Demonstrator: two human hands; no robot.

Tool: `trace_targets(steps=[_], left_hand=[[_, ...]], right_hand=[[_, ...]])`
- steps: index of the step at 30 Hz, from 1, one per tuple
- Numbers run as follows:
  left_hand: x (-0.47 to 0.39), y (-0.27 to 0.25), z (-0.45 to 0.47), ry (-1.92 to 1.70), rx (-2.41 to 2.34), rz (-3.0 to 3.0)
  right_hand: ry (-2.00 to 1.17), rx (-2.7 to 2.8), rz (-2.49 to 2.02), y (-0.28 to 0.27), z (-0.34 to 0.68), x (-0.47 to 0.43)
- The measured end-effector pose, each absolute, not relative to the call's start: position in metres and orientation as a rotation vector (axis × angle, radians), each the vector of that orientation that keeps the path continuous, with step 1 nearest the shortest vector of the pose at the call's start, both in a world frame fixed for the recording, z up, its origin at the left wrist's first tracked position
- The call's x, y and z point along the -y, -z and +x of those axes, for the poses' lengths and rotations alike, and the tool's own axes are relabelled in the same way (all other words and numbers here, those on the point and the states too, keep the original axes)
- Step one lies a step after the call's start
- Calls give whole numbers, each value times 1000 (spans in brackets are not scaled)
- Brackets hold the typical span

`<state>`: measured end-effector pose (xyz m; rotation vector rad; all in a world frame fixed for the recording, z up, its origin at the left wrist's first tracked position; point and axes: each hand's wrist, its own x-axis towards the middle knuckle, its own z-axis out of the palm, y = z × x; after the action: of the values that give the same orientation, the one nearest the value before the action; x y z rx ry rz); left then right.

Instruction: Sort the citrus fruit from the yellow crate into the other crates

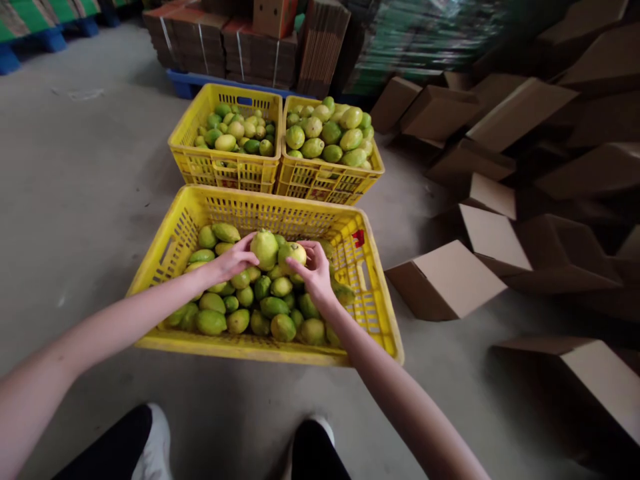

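Observation:
My left hand (240,257) is closed round a large yellow-green lemon (265,249). In my right hand (315,268) is a second lemon (291,257), yellower, with its stem end turned up. The two fruits are side by side, held above the near yellow crate (270,345). Many green and yellow-green lemons (274,307) lie piled in that crate beneath my hands. My fingers partly hide the fruits they grip, and my forearms cross the crate's left side and front rim.
Behind stand two more yellow crates: the left one (227,162) holds smaller lemons, the right one (330,177) is heaped with large ones. Opened cardboard boxes (450,280) are scattered to the right. Bundled flat cartons (193,43) sit on a blue pallet (187,83) at the back.

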<state>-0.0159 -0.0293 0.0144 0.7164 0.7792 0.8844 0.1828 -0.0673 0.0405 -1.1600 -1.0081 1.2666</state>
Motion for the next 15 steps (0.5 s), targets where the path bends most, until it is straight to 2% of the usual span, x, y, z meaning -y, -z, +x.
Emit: trace_targets(steps=[6, 10, 15], left_hand=[[35, -25, -13, -725, -775, 538], [29, -22, -21, -641, -760, 454], [20, -30, -32, -748, -664, 422]], right_hand=[[-1727, 640, -1045, -35, 180, 64], [-1750, 595, -1016, -32, 182, 64], [-1773, 538, -969, -32, 188, 60]])
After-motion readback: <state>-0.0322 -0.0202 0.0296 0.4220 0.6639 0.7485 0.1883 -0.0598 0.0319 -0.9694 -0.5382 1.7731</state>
